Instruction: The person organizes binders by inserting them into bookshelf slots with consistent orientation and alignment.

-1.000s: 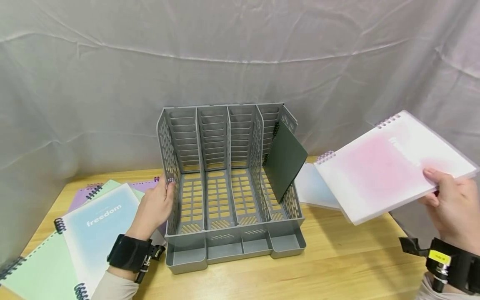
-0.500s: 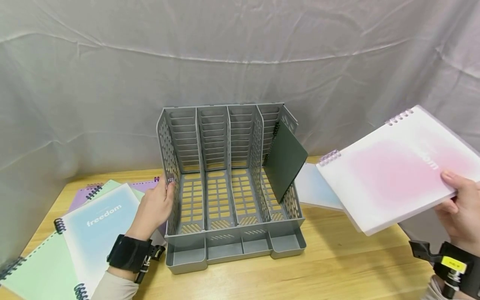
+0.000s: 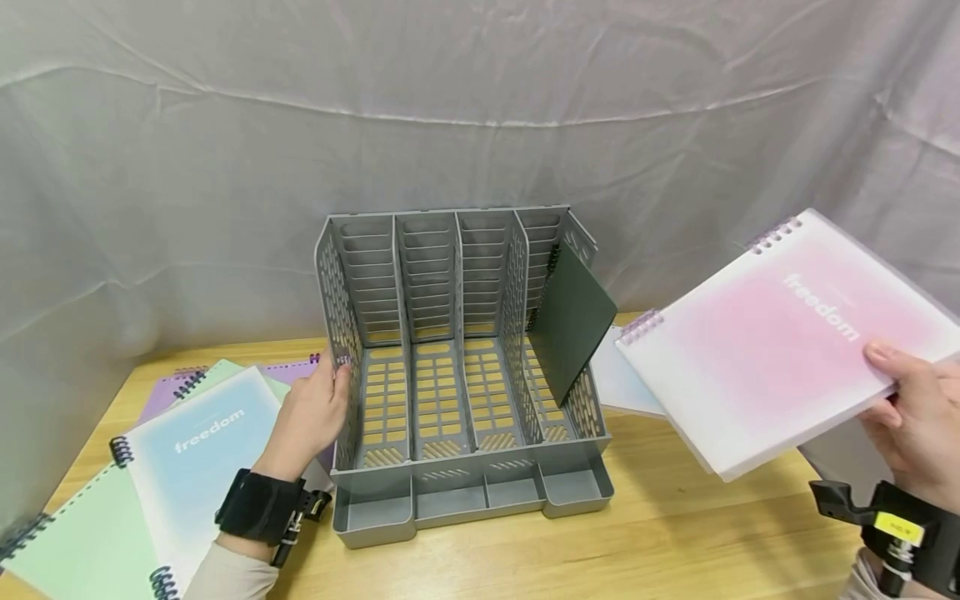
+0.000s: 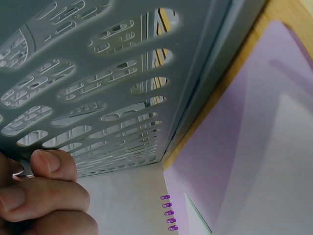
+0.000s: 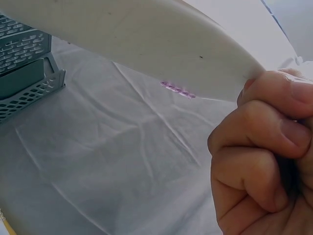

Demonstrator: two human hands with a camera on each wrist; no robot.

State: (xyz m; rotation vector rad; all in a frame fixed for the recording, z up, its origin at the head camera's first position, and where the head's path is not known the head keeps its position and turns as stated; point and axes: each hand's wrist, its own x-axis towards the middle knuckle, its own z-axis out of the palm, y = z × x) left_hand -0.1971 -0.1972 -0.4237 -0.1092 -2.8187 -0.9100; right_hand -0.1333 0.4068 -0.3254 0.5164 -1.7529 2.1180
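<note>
My right hand (image 3: 918, 408) pinches a pink and white spiral notebook (image 3: 780, 350), thumb on its cover, and holds it up over the right of the table. Purple rings line its far left edge, and its pale underside shows in the right wrist view. My left hand (image 3: 311, 408) grips the left side wall of a grey desk organizer (image 3: 435, 462), its fingers (image 4: 51, 196) curled against the slotted panel. In the organizer's rightmost compartment a dark green notebook (image 3: 570, 325) leans to the right. Below the pink notebook lies a blue and white notebook (image 3: 626, 379), partly hidden.
Left of the organizer lie overlapping spiral notebooks: a blue one (image 3: 206, 450), a green one (image 3: 90, 533) and a purple one (image 3: 155, 396). Shallow trays (image 3: 480, 500) line the organizer's front. A grey cloth (image 3: 480, 108) hangs behind the wooden table (image 3: 675, 517).
The pink notebook swings right, then slightly back left, and its cover lettering now reads clearly. My left hand and the organizer stay nearly still.
</note>
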